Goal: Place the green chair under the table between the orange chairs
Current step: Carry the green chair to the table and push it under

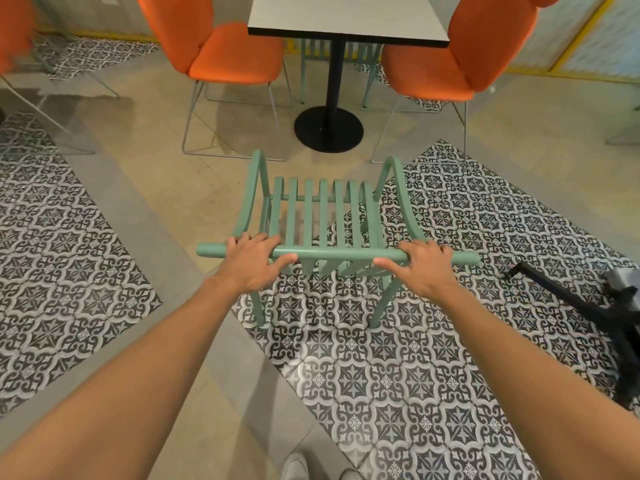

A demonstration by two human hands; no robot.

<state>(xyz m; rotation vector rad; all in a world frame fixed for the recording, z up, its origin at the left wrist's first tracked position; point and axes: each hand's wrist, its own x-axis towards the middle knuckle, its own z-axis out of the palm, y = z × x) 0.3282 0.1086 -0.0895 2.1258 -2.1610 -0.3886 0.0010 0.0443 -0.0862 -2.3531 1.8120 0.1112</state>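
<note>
A green slatted chair (323,216) stands on the floor in front of me, its seat facing the table. My left hand (254,259) grips the left part of its round top rail, and my right hand (420,266) grips the right part. The white table (346,20) with a black edge stands farther ahead on a black pedestal with a round base (329,128). One orange chair (228,53) sits at its left side and another orange chair (450,64) at its right. The green chair's front is just short of the pedestal base, in the gap between the orange chairs.
Another green chair (367,64) shows beyond the table. A black stand (588,306) lies on the patterned tiles at the right. A further orange chair (14,32) is at the far left. My white shoes (298,467) are at the bottom edge.
</note>
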